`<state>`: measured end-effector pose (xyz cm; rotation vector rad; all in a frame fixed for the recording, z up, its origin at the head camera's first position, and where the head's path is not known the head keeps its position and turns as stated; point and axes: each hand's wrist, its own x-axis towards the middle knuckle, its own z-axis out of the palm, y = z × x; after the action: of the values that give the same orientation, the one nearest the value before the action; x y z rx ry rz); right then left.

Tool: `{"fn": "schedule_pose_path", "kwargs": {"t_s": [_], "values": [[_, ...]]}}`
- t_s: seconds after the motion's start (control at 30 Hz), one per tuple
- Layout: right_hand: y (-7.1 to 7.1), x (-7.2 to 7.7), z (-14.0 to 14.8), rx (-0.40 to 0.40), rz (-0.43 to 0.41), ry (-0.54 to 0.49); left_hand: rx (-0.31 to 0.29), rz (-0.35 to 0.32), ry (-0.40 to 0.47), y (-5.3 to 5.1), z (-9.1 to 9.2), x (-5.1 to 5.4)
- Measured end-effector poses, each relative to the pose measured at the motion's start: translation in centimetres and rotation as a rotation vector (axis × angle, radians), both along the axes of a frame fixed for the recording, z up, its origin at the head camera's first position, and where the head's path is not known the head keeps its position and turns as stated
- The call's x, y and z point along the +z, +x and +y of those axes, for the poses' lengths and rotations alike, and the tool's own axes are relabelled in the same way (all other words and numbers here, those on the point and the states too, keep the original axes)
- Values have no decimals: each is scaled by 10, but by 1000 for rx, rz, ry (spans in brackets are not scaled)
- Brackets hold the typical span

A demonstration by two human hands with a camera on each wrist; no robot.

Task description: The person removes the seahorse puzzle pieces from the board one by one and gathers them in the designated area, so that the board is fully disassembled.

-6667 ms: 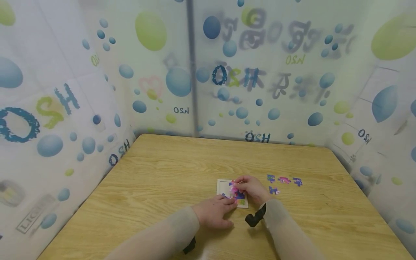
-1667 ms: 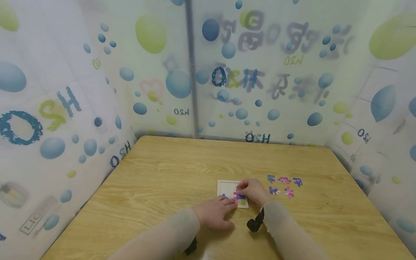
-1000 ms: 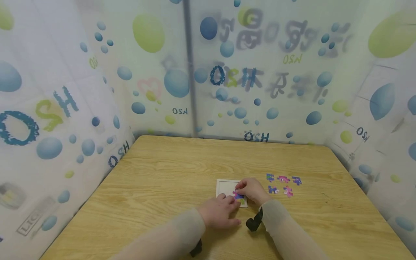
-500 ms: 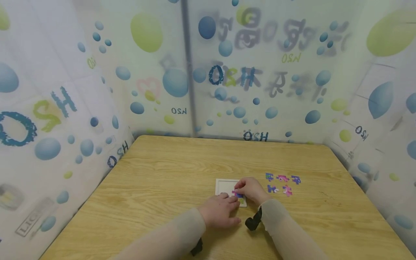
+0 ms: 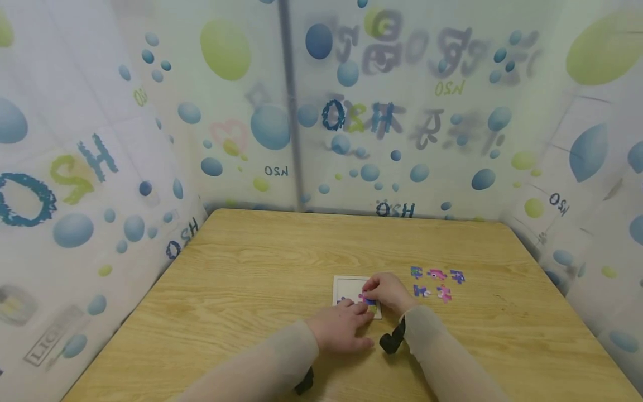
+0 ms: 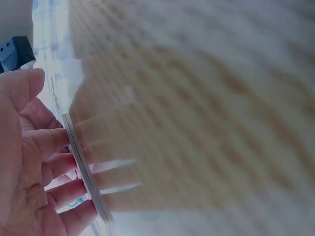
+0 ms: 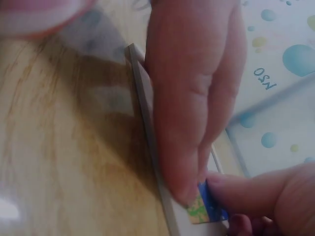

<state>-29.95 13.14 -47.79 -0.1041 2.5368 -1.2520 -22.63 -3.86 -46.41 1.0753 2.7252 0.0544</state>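
Note:
A small pale puzzle tray (image 5: 348, 277) lies on the table with several jigsaw pieces in its near part. My left hand (image 5: 339, 328) rests over its near edge, fingers extended; in the right wrist view those fingers touch a green-and-blue jigsaw piece (image 7: 199, 212) in the tray's corner. At the tray's right side, my right hand (image 5: 389, 293) has its thumb and fingertips pinched at a pink-and-blue jigsaw piece (image 5: 364, 297), which they partly cover. The left wrist view has the tray's edge (image 6: 86, 169) under the left hand's fingers.
Right of the tray lie loose jigsaw pieces in two rows: a green-purple one (image 5: 416, 272), a pink one with an eye (image 5: 437, 274), a purple one (image 5: 457, 276), a blue-white one (image 5: 421, 291) and a pink one (image 5: 444, 293). Patterned curtains (image 5: 241, 167) surround the wooden table (image 5: 261, 251).
A pink piece once held over the tray now lies among the loose pieces. My right hand is back at the tray's right side; the left hand has shifted slightly right.

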Motion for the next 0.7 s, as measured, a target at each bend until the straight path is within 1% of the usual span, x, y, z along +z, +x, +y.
{"fn": "schedule_pose_path", "kwargs": {"t_s": [0.2, 0.43, 0.7], "values": [[-1, 0, 0, 14, -8, -22, 2, -4, 5, -1, 1, -2], [-2, -1, 0, 19, -8, -19, 1, -10, 1, -2, 0, -3], [-7, 6, 1, 38, -56, 34, -1, -14, 8, -3, 0, -3]]}}
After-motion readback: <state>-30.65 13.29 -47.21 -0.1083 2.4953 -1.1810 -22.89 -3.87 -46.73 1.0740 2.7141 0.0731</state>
